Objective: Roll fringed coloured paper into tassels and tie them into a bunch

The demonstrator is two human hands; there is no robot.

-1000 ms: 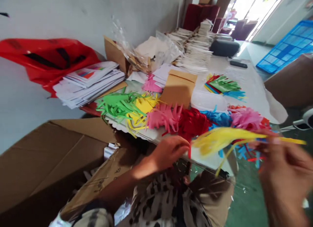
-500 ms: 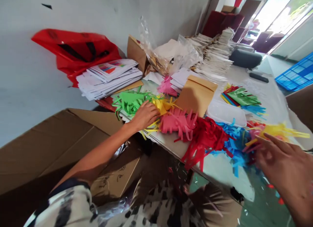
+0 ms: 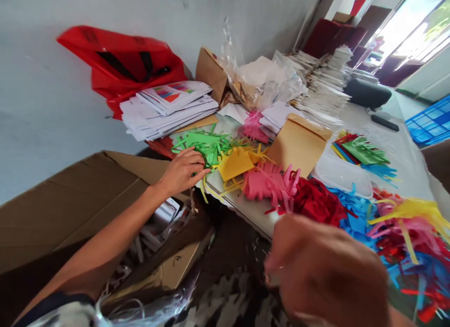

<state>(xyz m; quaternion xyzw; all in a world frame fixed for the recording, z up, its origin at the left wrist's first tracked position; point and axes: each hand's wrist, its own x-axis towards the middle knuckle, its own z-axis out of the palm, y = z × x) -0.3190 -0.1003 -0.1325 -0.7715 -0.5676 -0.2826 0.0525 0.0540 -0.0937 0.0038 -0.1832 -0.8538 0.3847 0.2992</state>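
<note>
My left hand (image 3: 186, 170) rests at the near edge of the green fringed paper strips (image 3: 208, 144), its thumb apart from its bent fingers. Just right of it lies a yellow fringed paper piece (image 3: 236, 163), with a pink fringed bundle (image 3: 269, 184) beyond. Motion blurs my right hand (image 3: 326, 266), which hangs in front of the table edge close to the camera; its fingertips are hidden. Farther along the row are red strips (image 3: 318, 201) and blue strips (image 3: 356, 219). A yellow bundle (image 3: 415, 209) lies on top of pink, red and blue strips at the right.
Behind the strips lie a brown envelope (image 3: 298, 141), a clear plastic container (image 3: 341, 174) and a stack of printed papers (image 3: 168, 111). A red bag (image 3: 123, 64) leans by the wall. An open cardboard box (image 3: 77, 200) stands at left, below the table.
My left hand has moved left from the yellow piece to the green strips. My right hand has come away from the yellow bundle at right, towards me and leftward. The view has shifted slightly.
</note>
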